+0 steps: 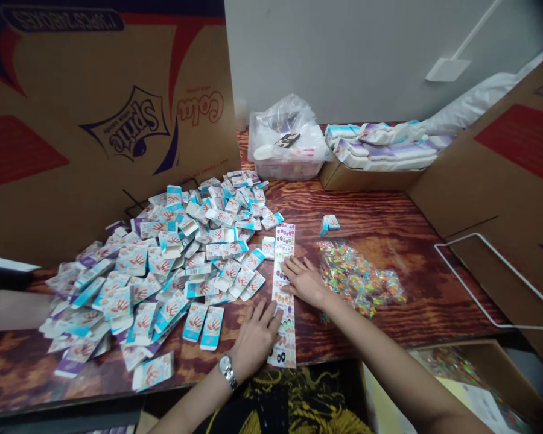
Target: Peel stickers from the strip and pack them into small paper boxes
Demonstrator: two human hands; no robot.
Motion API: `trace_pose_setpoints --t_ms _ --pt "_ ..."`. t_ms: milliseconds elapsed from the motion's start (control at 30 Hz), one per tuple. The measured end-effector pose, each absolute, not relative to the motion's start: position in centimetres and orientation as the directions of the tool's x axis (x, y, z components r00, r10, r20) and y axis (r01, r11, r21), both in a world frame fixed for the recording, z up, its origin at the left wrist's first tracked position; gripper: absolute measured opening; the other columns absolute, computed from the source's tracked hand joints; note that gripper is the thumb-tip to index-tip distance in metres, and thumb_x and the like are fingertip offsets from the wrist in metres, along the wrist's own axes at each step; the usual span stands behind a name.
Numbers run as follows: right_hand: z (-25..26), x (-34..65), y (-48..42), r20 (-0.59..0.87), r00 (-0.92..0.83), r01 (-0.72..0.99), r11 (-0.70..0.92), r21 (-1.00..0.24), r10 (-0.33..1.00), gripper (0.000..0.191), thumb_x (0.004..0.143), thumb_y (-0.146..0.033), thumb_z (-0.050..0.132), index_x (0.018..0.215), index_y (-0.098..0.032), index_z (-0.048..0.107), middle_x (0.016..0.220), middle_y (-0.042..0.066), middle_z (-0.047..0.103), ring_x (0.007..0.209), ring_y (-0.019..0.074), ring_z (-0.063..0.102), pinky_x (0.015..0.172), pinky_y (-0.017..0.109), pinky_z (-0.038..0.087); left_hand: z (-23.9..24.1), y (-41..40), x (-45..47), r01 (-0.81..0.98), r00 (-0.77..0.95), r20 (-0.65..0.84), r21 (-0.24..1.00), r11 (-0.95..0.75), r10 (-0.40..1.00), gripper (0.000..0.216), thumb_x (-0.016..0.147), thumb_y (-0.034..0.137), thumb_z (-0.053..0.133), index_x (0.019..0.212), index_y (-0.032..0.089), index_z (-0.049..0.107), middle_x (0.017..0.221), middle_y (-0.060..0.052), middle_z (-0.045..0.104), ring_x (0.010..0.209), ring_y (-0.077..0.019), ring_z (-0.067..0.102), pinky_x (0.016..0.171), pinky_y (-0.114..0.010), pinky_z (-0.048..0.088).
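Note:
A long white strip of colourful stickers (284, 295) lies flat on the table, running from its front edge away from me. My left hand (257, 334), with a metal watch on its wrist, rests by the strip's left edge, fingers spread and fingertips touching it. Farther up, my right hand (304, 282) lies flat with fingers apart across the strip's right side. Neither hand grips anything. A big heap of small printed boxes (163, 259) spreads to the left, and two boxes (212, 328) lie close to my left hand. Right of my right hand are small clear packets of bright pieces (359, 277).
A large carton (117, 120) walls off the left, another (498, 181) the right. At the back are a plastic tub (289, 169) with a clear bag and a carton of flattened boxes (371, 179). An open carton (507, 367) sits below the table at right. Another person's arm (18, 310) reaches in from the left.

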State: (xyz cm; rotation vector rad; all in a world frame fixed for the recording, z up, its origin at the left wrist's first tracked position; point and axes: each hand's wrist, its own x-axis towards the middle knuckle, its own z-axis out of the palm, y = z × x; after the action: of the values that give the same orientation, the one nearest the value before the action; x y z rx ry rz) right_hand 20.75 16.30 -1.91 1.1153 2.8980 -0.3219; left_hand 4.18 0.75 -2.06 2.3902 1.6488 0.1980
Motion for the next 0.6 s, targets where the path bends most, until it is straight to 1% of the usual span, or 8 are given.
trace_pose_setpoints --t_ms 167,300,367,433,500,533,567,600 --pt "-2.3 20.5 15.3 0.017 -0.756 0.644 0.747 -0.167 0.655 0.034 0.091 -0.030 0.055 0.124 -0.025 0.053 0.128 0.008 0.054 0.123 0.0282 0.042 0.104 0.055 0.022 -2.2 1.0 4.3 0.901 0.348 0.004 0.273 -0.336 0.937 0.040 0.089 0.033 0.048 0.128 0.021 0.047 0.138 -0.008 0.044 0.126 -0.0331 0.038 0.101 -0.052 0.036" --pt "-2.5 20.1 14.8 0.066 -0.744 0.646 0.741 -0.185 0.665 0.024 0.092 -0.022 0.053 0.114 -0.027 0.059 0.119 0.004 0.061 0.114 0.0239 0.050 0.103 0.050 0.024 -1.9 1.0 4.4 0.896 0.343 0.025 0.292 -0.335 0.939 0.039 0.089 0.029 0.049 0.126 0.021 0.049 0.136 -0.010 0.046 0.125 -0.0346 0.040 0.100 -0.053 0.037" --pt "-1.9 20.1 14.6 0.083 -0.739 0.646 0.738 -0.197 0.669 0.020 0.092 -0.020 0.053 0.108 -0.027 0.062 0.112 0.004 0.064 0.108 0.0218 0.054 0.102 0.047 0.026 -1.2 1.0 4.3 0.877 0.339 0.054 0.344 -0.336 0.939 0.038 0.089 0.027 0.048 0.126 0.019 0.049 0.134 -0.012 0.047 0.124 -0.0324 0.042 0.100 -0.050 0.038" --pt "-0.5 20.2 14.3 0.108 -0.721 0.657 0.725 -0.206 0.684 0.016 0.092 -0.021 0.052 0.102 -0.025 0.064 0.107 0.004 0.066 0.102 0.0208 0.056 0.100 0.046 0.027 0.0 1.1 4.0 0.838 0.303 0.127 0.436 -0.327 0.945 0.043 0.090 0.026 0.046 0.132 0.018 0.042 0.135 -0.014 0.045 0.125 -0.0280 0.042 0.102 -0.045 0.038" --pt "1.9 20.5 13.8 0.156 -0.720 0.632 0.731 -0.256 0.677 0.016 0.093 -0.022 0.050 0.098 -0.022 0.064 0.103 0.005 0.067 0.097 0.0198 0.058 0.096 0.042 0.033 1.6 1.5 3.7 0.787 0.211 0.226 0.538 -0.302 0.951 0.054 0.091 0.026 0.044 0.140 0.016 0.027 0.141 -0.015 0.037 0.130 -0.0242 0.035 0.105 -0.041 0.035" --pt "3.4 20.7 13.5 0.189 -0.737 0.581 0.751 -0.314 0.649 0.017 0.093 -0.022 0.048 0.097 -0.020 0.064 0.100 0.006 0.066 0.094 0.0190 0.058 0.092 0.039 0.036 2.3 1.9 3.4 0.759 0.157 0.267 0.583 -0.289 0.951 0.060 0.090 0.028 0.046 0.143 0.015 0.020 0.144 -0.015 0.032 0.133 -0.0236 0.029 0.107 -0.041 0.032" --pt "5.0 20.9 13.3 0.226 -0.757 0.506 0.768 -0.393 0.613 0.018 0.094 -0.023 0.045 0.096 -0.019 0.063 0.095 0.006 0.066 0.089 0.0176 0.058 0.085 0.034 0.041 3.1 2.3 3.2 0.728 0.111 0.293 0.626 -0.278 0.950 0.065 0.089 0.029 0.048 0.144 0.015 0.016 0.146 -0.015 0.028 0.135 -0.0240 0.025 0.109 -0.042 0.028" --pt "6.7 21.0 13.1 0.245 -0.778 0.424 0.771 -0.476 0.579 0.021 0.096 -0.024 0.042 0.097 -0.018 0.062 0.090 0.005 0.066 0.084 0.0160 0.059 0.078 0.029 0.044 3.7 2.7 3.0 0.689 0.075 0.301 0.674 -0.268 0.951 0.068 0.087 0.031 0.052 0.143 0.015 0.018 0.146 -0.015 0.027 0.135 -0.0253 0.024 0.109 -0.044 0.026"
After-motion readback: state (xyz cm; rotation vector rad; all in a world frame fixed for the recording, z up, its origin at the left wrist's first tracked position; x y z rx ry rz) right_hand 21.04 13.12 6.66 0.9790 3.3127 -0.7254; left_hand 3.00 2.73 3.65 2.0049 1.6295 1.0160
